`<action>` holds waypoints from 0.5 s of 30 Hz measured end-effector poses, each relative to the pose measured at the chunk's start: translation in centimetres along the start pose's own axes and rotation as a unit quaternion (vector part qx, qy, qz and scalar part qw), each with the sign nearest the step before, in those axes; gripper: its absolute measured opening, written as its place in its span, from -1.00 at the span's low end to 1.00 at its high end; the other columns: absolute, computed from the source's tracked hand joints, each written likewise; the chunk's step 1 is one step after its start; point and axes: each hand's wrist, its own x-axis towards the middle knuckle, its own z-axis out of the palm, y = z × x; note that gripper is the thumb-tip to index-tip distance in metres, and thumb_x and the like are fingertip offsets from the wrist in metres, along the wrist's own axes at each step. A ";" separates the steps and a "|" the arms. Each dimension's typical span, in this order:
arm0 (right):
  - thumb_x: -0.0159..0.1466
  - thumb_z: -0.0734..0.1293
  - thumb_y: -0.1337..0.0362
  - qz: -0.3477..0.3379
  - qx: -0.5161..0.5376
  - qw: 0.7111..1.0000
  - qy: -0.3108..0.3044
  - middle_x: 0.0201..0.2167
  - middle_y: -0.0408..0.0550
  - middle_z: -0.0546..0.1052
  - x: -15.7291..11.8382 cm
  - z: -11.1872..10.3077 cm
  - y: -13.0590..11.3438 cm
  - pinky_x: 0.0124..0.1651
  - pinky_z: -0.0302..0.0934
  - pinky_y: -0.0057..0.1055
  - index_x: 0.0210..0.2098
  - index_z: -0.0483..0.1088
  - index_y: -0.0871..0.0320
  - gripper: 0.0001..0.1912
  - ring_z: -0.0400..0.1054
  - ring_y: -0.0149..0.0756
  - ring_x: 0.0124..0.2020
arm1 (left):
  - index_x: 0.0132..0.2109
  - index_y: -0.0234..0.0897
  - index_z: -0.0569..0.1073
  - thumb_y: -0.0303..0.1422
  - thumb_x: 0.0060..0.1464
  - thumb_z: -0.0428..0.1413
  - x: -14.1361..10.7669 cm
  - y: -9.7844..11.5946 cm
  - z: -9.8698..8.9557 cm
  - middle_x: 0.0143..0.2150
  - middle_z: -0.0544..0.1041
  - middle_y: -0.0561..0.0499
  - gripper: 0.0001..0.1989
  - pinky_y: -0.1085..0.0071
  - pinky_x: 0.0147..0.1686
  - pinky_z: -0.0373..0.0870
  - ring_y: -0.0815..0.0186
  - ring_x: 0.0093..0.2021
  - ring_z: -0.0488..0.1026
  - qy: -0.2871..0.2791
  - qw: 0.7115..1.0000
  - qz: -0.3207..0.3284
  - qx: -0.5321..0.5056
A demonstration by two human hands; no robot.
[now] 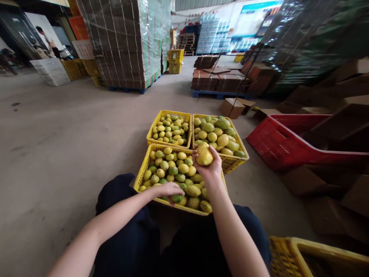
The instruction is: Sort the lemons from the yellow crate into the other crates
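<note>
My right hand (212,166) is raised above the near crate, its fingers wrapped round a large, knobbly yellow lemon (204,154). Lower and to the left, my left hand (170,189) reaches into the near yellow crate (142,175), thumb and fingers closed about a green lemon (176,198) that still lies among the others. Yellow and green lemons of mixed size fill this crate. Behind it stand two more yellow crates: the left one (169,144) has smaller lemons, the right one (242,148) bigger ones.
A red crate (268,142) with cardboard in it stands to the right, near loose cardboard boxes (319,181). At the lower right is another yellow crate (288,254). Wrapped pallet stacks (121,46) and flat cardboard on a blue pallet (216,93) stand farther back. A person (47,40) is far left.
</note>
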 end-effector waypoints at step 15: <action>0.22 0.27 0.24 -0.015 0.006 0.997 0.071 -0.45 -0.06 0.53 -0.5 -1.3 -3.7 -0.62 0.36 -0.51 -0.17 0.39 0.14 -0.80 0.38 -0.34 -0.53 | -0.36 -0.32 0.47 -0.48 0.04 0.26 2.8 9.9 -5.8 -0.40 0.58 -0.07 -0.91 0.41 -0.42 0.57 0.21 -0.39 0.63 0.172 0.981 -0.004 -0.087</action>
